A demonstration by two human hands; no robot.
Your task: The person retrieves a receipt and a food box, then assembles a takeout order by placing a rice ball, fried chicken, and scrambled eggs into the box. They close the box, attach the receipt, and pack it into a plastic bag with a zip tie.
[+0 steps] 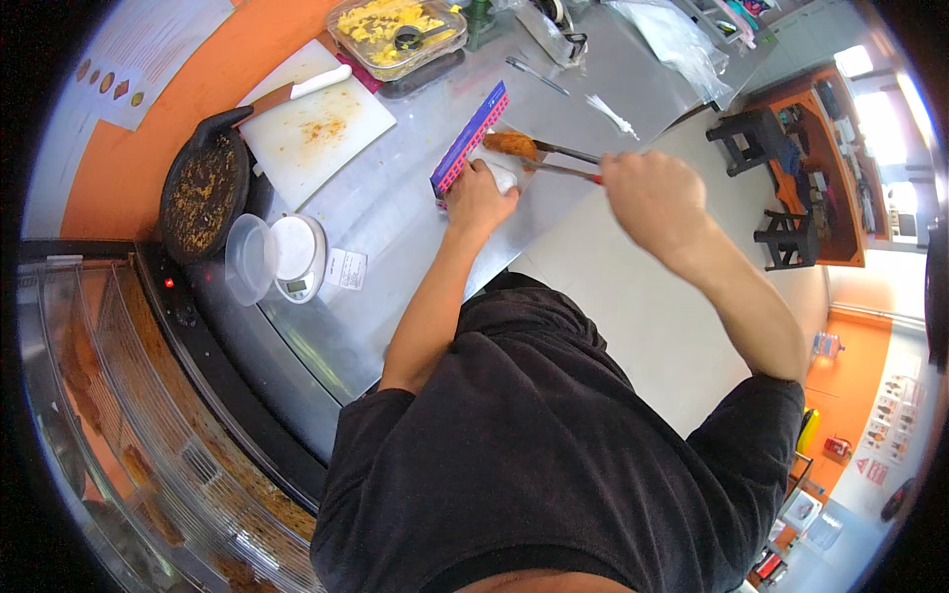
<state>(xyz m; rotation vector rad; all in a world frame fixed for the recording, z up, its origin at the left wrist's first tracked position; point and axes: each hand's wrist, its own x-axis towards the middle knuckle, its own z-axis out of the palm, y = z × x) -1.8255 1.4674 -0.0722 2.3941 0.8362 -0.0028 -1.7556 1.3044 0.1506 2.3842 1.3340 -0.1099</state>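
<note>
My right hand [652, 193] is closed around the red-ended handles of metal tongs [573, 153]. Between the tong tips is a golden-brown fried piece of food [511, 144], next to a purple and pink food packet [471, 141]. My left hand [479, 201] grips the packet low down, near its white part [504, 176]. How far the fried piece sits inside the packet, I cannot tell. Packet and food are over the steel table [415, 237], near its edge.
Left on the table are a white cutting board [336, 148] with a white-handled knife [321, 82], a dark crumb-covered pan [205, 193], a kitchen scale [298, 259] and a clear plastic bowl [250, 259]. A tray of yellow food [395, 35] stands at the back.
</note>
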